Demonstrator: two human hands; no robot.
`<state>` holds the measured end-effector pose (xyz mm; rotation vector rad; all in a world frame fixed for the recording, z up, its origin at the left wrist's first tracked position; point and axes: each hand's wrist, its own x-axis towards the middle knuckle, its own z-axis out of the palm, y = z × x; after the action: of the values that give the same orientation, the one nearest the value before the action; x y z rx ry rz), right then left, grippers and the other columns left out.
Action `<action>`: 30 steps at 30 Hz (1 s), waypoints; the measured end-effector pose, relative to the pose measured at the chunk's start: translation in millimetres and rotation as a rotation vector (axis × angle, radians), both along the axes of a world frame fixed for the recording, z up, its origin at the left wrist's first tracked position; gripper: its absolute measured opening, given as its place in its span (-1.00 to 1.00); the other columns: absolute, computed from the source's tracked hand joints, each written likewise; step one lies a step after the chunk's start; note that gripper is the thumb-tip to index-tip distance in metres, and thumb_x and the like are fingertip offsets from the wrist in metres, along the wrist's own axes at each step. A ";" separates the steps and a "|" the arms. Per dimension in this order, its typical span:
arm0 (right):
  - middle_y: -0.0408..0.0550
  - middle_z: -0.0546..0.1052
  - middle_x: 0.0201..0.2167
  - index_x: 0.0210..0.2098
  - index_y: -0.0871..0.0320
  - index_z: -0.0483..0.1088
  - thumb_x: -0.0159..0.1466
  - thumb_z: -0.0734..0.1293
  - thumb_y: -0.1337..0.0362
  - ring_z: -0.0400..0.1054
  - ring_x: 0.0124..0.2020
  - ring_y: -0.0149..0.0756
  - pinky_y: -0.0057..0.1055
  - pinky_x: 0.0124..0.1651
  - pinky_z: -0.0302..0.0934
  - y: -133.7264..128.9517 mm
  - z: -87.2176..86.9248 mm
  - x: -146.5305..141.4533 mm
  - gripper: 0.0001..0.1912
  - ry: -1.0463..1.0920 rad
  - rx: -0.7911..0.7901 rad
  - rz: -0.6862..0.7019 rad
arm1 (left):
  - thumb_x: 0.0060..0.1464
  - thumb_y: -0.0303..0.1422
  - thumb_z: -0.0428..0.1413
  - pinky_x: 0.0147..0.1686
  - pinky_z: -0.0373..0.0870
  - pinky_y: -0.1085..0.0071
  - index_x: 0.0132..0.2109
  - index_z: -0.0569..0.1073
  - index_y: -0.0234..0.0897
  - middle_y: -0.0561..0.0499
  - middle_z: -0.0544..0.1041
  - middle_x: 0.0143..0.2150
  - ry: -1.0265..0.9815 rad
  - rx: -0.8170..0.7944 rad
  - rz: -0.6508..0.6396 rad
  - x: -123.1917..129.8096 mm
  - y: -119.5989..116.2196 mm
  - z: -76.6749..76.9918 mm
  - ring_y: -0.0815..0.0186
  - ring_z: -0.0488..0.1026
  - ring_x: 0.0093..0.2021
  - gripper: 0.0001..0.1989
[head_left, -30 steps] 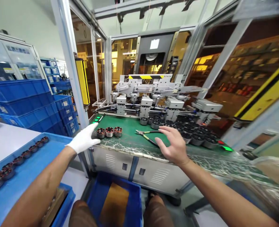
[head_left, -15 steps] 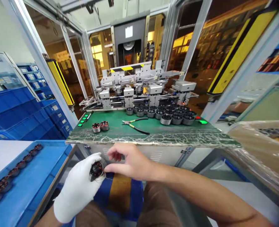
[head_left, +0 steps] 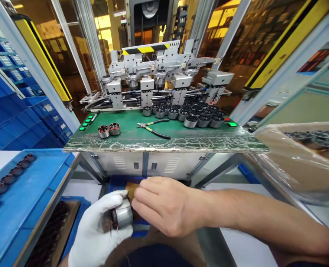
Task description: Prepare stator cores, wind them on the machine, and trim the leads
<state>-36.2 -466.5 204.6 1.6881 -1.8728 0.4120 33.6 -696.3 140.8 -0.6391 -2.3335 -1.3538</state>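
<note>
My left hand (head_left: 97,230), in a white glove, grips a wound motor stator (head_left: 124,214) by its silvery outer ring. Thin loose wire ends hang from the stator's left side, where some copper winding shows. Bare and with its fingers curled in, my right hand (head_left: 171,205) is close against the stator's right face. Its fingertips are hidden, so I cannot tell what they pinch. Above both hands, diagonal cutters (head_left: 153,128) lie with spread handles on the green worktop (head_left: 131,141). Two stators with reddish windings, one (head_left: 103,131) beside another (head_left: 114,129), stand left of the cutters.
Many dark-topped stators (head_left: 191,121) crowd the worktop's back right, before a winding machine (head_left: 147,85). A blue tray (head_left: 42,181) on the left holds a row of wound stators. At right stands a plastic-lined box (head_left: 287,159). Yellow light-curtain posts (head_left: 42,55) flank the machine.
The stator has turned in my left hand, from its open face towards me to its metal side. My right hand has turned over and its fingers have curled in. The view has tilted down.
</note>
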 end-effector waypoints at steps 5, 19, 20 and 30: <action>0.00 0.30 -0.49 -0.39 0.30 0.42 0.39 0.03 0.43 0.10 -0.47 -0.28 -0.32 -0.44 0.02 14.1 -15.4 -6.9 -0.61 -0.042 -0.016 -0.014 | 0.04 -0.53 0.24 0.06 0.55 0.19 0.14 0.40 -0.06 -0.14 0.47 0.18 0.036 0.083 -0.064 2.8 1.7 -10.1 0.08 0.49 0.13 -0.47; -0.07 0.49 -0.49 -0.38 0.22 0.46 0.31 0.35 0.37 0.36 -0.46 -0.43 -0.50 -0.39 0.28 -36.0 -50.1 14.7 -0.87 -0.987 -0.823 0.067 | -0.03 -0.50 0.31 0.02 0.56 0.32 0.10 0.46 -0.07 -0.06 0.49 0.16 0.016 0.259 0.218 -7.4 11.6 -8.7 0.14 0.50 0.12 -0.47; -0.09 0.48 -0.51 -0.43 0.22 0.46 0.30 0.36 0.36 0.36 -0.47 -0.43 -0.50 -0.40 0.27 -36.7 -53.0 14.2 -0.84 -1.047 -0.829 0.039 | -0.05 -0.45 0.34 0.00 0.57 0.35 0.08 0.47 -0.06 -0.04 0.53 0.14 -0.036 0.303 0.209 -7.3 11.9 -8.6 0.14 0.52 0.09 -0.48; -0.02 0.53 -0.34 -0.28 0.21 0.46 0.34 0.33 0.25 0.43 -0.29 -0.34 -0.37 -0.15 0.36 10.9 -30.0 -62.5 -0.85 -0.641 -0.591 -0.214 | 0.05 -0.35 0.26 -0.02 0.57 0.38 0.01 0.52 -0.05 0.03 0.60 0.04 -0.010 0.449 0.280 -4.3 -2.3 -9.1 0.16 0.54 0.06 -0.66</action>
<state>-98.7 -455.6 174.5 1.0042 -2.0347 1.3839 29.3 -698.6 131.6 -0.1628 -1.9325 -1.6620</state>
